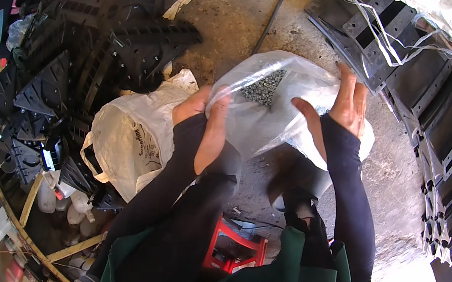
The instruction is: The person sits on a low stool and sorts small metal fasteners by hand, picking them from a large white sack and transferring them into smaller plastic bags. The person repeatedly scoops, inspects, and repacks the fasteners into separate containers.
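A clear plastic bag (304,73) spreads out in front of my knees, with a heap of small grey metal pieces (262,89) in it, too small to name surely. At its left edge, my left hand (210,117) is closed on the plastic. My right hand (346,105) lies against the bag's right side, thumb over the plastic and fingers stretched out, apart from the thumb. Left of my left forearm, a white woven sack (128,139) leans with its mouth toward me. Its inside shows only in part.
Black triangular brackets (45,88) lie piled at the left. Dark metal frames (434,108) stand in a row at the right, with white strips (379,26) draped over them. A red plastic stool (237,249) shows between my legs. Wooden slats (34,234) lie lower left.
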